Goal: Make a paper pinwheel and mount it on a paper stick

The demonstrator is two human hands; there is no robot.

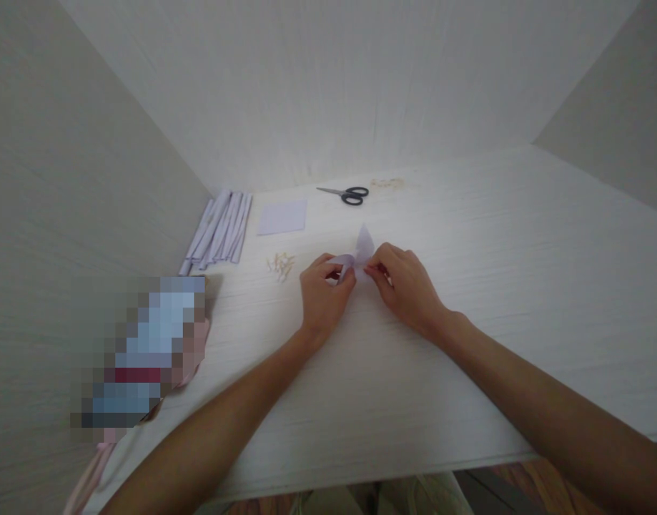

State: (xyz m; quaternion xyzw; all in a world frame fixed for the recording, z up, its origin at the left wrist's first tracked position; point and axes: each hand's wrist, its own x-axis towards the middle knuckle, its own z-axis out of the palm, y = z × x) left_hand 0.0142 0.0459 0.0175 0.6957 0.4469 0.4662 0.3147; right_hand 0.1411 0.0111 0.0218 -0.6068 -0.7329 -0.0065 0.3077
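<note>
Hands mid-tabletop (pixel 467 236): left grip (pixel 324 290) and right grip (pixel 403 282) both pinch lilac paper piece (pixel 362 247). Scissors (pixel 345 193) far behind; folded strips (pixel 221 229) far left.

Both forearms are bare from wrist to the bottom edge of the view, with no sleeve, watch, bracelet or ring to be seen. The left hand (pixel 324 295) and the right hand (pixel 406 286) are ungloved, and the fingernails look short and unpainted, though they are small here.
</note>
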